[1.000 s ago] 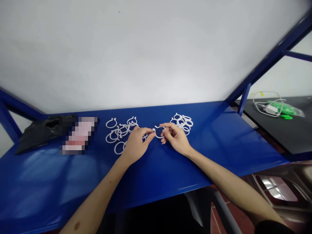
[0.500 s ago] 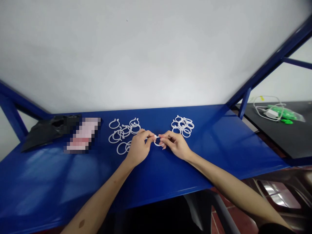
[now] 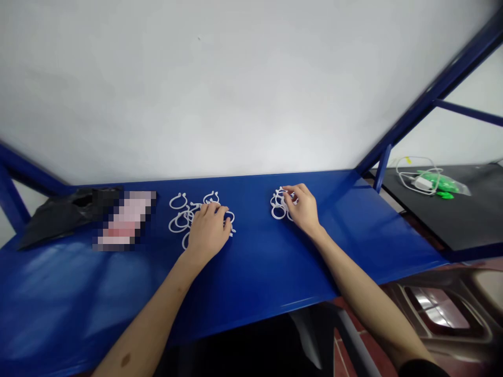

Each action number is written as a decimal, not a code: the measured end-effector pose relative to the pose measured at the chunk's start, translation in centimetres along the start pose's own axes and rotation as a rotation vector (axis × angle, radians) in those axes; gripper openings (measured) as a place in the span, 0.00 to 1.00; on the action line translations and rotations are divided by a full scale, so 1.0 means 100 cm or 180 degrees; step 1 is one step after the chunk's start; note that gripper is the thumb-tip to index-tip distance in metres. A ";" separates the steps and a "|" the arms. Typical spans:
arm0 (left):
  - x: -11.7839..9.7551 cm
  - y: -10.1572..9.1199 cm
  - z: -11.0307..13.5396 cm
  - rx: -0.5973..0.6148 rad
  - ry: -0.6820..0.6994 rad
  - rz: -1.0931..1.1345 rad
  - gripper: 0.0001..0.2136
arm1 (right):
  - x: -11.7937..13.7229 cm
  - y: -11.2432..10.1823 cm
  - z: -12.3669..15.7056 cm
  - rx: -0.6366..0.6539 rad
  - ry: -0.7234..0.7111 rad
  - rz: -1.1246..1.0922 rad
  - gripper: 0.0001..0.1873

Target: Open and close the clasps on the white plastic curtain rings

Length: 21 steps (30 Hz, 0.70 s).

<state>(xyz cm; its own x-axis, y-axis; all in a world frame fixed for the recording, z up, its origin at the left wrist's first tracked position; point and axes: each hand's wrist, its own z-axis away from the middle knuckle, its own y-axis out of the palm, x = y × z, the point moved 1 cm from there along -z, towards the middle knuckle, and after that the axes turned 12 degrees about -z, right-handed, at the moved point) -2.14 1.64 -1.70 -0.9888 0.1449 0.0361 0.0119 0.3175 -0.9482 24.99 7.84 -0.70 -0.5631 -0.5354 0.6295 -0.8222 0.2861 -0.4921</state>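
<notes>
My left hand (image 3: pixel 209 229) lies palm down over a loose group of white plastic shower curtain rings (image 3: pixel 178 200) with knobbed ends. Its fingers are spread, and part of one ring (image 3: pixel 231 214) shows beside the fingertips. Several rings under the palm are hidden. On the right, my right hand (image 3: pixel 303 207) reaches over a smaller cluster of similar rings (image 3: pixel 279 211). Thumb and index finger are bent together around a ring at the cluster's back edge, while the hand covers the cluster's right side.
The blue table (image 3: pixel 251 272) meets a pale wall (image 3: pixel 243 94). On its left lie a black plastic bag (image 3: pixel 58 217) and a blurred pink item (image 3: pixel 128 217). A dark table (image 3: pixel 444 225) at right carries a white charger with cable (image 3: pixel 422 183) and a green packet (image 3: pixel 442 182).
My hands have parted from the single ring they held together in the middle. The left has moved onto the left group and opened; the right has gone to the right cluster.
</notes>
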 end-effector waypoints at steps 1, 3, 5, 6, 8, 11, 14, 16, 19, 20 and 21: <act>0.001 0.000 0.000 0.0021 0.0001 0.0014 0.16 | -0.005 -0.002 -0.002 -0.0050 0.0004 0.0138 0.10; 0.001 -0.001 -0.001 0.0032 -0.0007 0.0058 0.15 | -0.013 -0.004 -0.006 -0.0098 -0.0027 0.0332 0.09; 0.000 -0.003 -0.002 0.0013 -0.0054 0.0063 0.15 | -0.016 -0.002 -0.007 -0.0056 -0.0069 0.0361 0.09; 0.000 -0.005 -0.002 0.0008 -0.0092 0.0035 0.15 | -0.017 0.000 -0.007 -0.0007 -0.0087 0.0318 0.09; -0.001 -0.007 -0.002 0.0037 -0.0189 -0.0079 0.16 | -0.015 0.005 -0.007 0.0098 -0.0102 0.0194 0.09; 0.000 -0.010 -0.002 0.0174 -0.0306 -0.0251 0.16 | -0.012 0.010 -0.005 0.0246 -0.0119 0.0146 0.09; 0.002 -0.011 -0.004 0.0258 -0.0373 -0.0256 0.15 | -0.009 0.011 -0.004 0.0274 -0.0263 0.0393 0.09; 0.004 -0.010 -0.006 0.0288 -0.0416 -0.0214 0.14 | -0.007 0.009 -0.004 0.0162 -0.0376 0.0552 0.09; 0.006 -0.009 -0.008 0.0303 -0.0437 -0.0137 0.13 | -0.001 0.006 -0.004 0.0020 -0.0482 0.0609 0.10; 0.007 -0.009 -0.008 0.0295 -0.0417 -0.0123 0.12 | 0.002 0.006 -0.003 0.0020 -0.0503 0.0594 0.10; 0.007 -0.008 -0.008 0.0285 -0.0393 -0.0120 0.13 | 0.006 0.006 -0.002 0.0039 -0.0522 0.0567 0.10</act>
<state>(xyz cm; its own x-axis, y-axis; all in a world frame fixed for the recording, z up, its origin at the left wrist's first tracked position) -2.77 2.25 -0.65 -0.9991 0.0163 0.0384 -0.0335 0.2350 -0.9714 24.13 7.90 -0.54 -0.6773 -0.5995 0.4264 -0.7093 0.3786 -0.5946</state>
